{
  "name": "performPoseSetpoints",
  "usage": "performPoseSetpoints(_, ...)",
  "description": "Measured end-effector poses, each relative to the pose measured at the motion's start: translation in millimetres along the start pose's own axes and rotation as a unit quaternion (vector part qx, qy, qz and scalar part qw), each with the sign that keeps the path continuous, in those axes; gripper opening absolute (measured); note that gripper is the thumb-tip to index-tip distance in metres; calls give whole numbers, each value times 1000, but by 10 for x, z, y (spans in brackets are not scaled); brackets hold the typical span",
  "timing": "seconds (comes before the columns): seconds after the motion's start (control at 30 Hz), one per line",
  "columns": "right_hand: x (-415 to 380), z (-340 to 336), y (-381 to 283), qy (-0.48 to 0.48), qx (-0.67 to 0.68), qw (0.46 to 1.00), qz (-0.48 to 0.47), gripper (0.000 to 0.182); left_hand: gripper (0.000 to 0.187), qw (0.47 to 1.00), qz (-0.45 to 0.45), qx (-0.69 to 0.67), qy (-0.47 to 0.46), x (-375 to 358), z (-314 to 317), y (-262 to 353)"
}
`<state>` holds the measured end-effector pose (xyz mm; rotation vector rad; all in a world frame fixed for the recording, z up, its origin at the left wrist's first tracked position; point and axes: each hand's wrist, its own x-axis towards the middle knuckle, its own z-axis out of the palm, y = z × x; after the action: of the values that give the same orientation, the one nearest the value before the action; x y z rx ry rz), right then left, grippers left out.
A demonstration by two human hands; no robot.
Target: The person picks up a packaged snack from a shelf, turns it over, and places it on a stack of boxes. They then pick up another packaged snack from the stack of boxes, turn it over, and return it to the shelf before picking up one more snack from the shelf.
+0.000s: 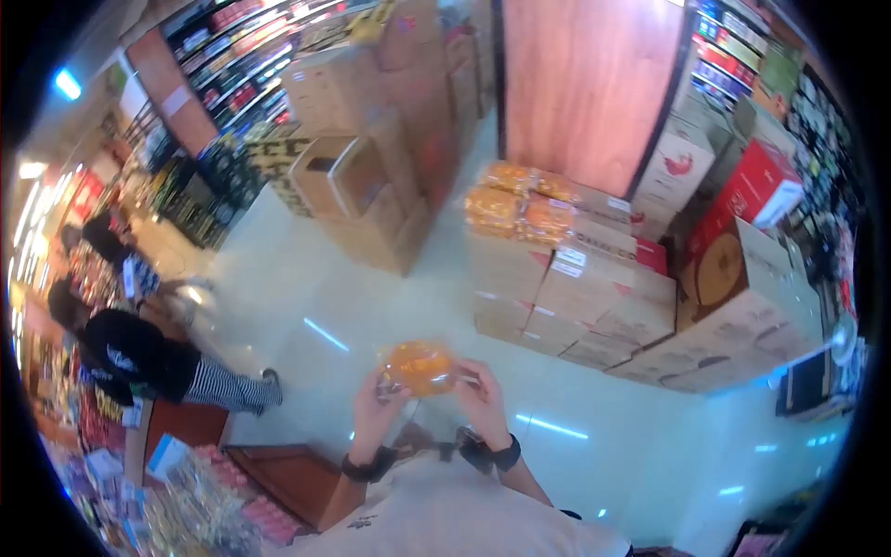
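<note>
Between my two hands I hold up a clear plastic packet with orange-yellow contents (418, 367), in front of my chest. My left hand (379, 397) grips its left end, fingers closed on the wrapper. At the other end, my right hand (478, 390) pinches the wrapper's edge. Printing on the packet is too blurred to read. Similar orange packets (524, 204) lie in a stack on the cardboard boxes (575, 288) ahead and to the right.
Tall cartons (371, 176) stand ahead, left of a wooden panel (589, 84). On the right are a red box (752, 190) and more cartons. A person in a dark top (139, 343) is at left, near a goods-laden counter. Pale glossy floor (325, 278) lies between.
</note>
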<state>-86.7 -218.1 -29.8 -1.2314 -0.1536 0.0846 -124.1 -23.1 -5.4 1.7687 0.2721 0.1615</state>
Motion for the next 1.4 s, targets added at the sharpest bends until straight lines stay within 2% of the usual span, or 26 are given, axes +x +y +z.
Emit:
performPoseSetpoints(0.2,37,-364,-153,146,-64,987,-32,32,51,986,45,57,-148,632,441,-72)
performPoseSetpoints(0.3,126,-393,-147,217,-82,972,-31,30,50,975,14,48,-219,921,571,149)
performPoseSetpoints(0.33,169,-371,-170,233,-82,968,-32,31,50,970,36,70,-228,1028,593,223)
performPoseSetpoints(0.4,324,-295,-262,260,-96,960,-46,31,51,969,33,3,-243,1282,661,191)
performPoseSetpoints(0.43,405,-247,-276,266,-92,958,-52,31,51,968,31,-29,-247,1402,675,159)
performPoseSetpoints(0.57,824,-84,-316,280,-95,954,-48,29,53,961,53,0,-271,1922,565,382)
performPoseSetpoints(0.73,1360,88,-295,275,-153,949,-32,29,55,962,74,-10,-263,2533,451,168)
performPoseSetpoints(0.87,1656,228,-192,286,-198,937,-32,29,56,962,53,-3,-268,2857,446,2)
performPoseSetpoints(0.97,1864,231,-127,286,-165,943,-41,29,56,958,50,-27,-280,3129,430,114)
performPoseSetpoints(1.13,2306,83,-301,279,-201,939,-25,31,54,958,79,0,-277,3546,615,291)
performPoseSetpoints(1.23,2662,-52,-474,264,-160,949,-66,31,53,963,84,-85,-244,3785,885,270)
performPoseSetpoints(1.33,2963,-398,-498,244,-200,946,-68,33,44,940,253,60,-223,4026,1146,440)
performPoseSetpoints(1.4,3083,-675,-463,220,-241,944,-58,33,42,946,212,125,-213,4103,1309,603)
